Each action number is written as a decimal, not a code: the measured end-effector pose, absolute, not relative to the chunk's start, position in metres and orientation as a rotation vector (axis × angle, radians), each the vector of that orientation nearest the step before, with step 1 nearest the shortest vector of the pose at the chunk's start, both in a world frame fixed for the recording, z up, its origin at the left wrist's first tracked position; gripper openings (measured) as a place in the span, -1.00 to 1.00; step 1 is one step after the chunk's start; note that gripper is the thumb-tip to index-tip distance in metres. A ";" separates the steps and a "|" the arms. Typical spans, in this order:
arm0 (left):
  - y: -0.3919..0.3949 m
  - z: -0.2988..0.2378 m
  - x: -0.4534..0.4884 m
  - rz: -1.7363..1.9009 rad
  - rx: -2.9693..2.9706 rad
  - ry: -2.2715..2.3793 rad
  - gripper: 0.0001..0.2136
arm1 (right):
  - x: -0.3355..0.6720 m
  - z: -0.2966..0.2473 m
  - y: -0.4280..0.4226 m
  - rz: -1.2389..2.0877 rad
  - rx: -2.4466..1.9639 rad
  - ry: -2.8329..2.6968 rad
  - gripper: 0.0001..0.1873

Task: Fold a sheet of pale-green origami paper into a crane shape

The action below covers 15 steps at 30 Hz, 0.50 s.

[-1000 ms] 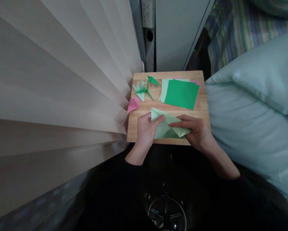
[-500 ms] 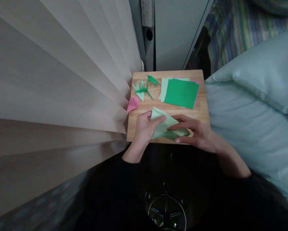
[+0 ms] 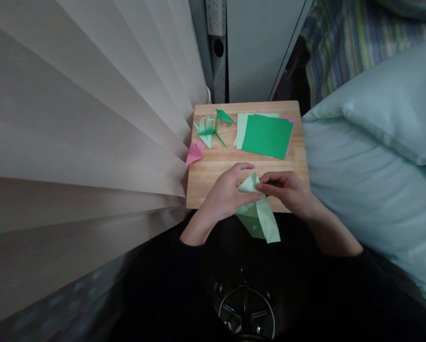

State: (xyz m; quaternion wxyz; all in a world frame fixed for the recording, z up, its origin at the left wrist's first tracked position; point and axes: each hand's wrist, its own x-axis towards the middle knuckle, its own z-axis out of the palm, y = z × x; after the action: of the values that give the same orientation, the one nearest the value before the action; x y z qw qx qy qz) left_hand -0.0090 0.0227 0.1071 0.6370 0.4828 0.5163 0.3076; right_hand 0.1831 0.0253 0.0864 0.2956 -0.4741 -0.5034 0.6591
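A partly folded light green paper [image 3: 257, 213] hangs between my two hands, lifted off the wooden board [image 3: 213, 166] and drooping over its near edge. My left hand [image 3: 227, 194] pinches the paper's upper point from the left. My right hand [image 3: 287, 190] pinches the same top part from the right, fingertips close to the left hand's. Both hands are closed on the paper.
A stack of square sheets, dark green [image 3: 266, 136] on top, lies at the board's far right. Folded green paper figures [image 3: 211, 128] sit at its far left, a pink folded piece [image 3: 194, 152] at the left edge. Pleated curtain [image 3: 91, 118] on the left, pale pillow [image 3: 373, 156] on the right.
The light green paper lay flat on the board under both hands; now it is lifted, turned upright and hangs over the near edge. Both hands moved together to its top.
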 end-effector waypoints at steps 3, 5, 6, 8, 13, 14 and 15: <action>0.024 0.110 -0.010 0.686 1.089 1.159 -0.33 | 0.183 0.087 0.025 1.824 -1.242 -1.238 -0.64; 0.024 0.112 -0.011 0.662 1.095 1.152 -0.32 | 0.183 0.088 0.025 1.861 -1.218 -1.188 -0.65; 0.024 0.112 -0.011 0.651 1.101 1.151 -0.31 | 0.182 0.089 0.025 1.871 -1.213 -1.177 -0.65; 0.025 0.113 -0.012 0.631 1.123 1.151 -0.30 | 0.181 0.090 0.024 1.867 -1.220 -1.189 -0.66; 0.023 0.112 -0.012 0.610 1.174 1.124 -0.32 | 0.178 0.090 0.023 1.785 -1.263 -1.258 -0.67; 0.023 0.111 -0.011 0.611 1.183 1.119 -0.32 | 0.178 0.089 0.023 1.770 -1.270 -1.264 -0.67; 0.022 0.110 -0.011 0.614 1.193 1.116 -0.33 | 0.178 0.089 0.024 1.755 -1.275 -1.273 -0.67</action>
State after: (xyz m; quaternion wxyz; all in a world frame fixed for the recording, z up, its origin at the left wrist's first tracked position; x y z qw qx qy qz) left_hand -0.0114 0.0224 0.1101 0.6429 0.5236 0.4899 0.2694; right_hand 0.1783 0.0237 0.0892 0.3081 -0.4824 -0.4815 0.6637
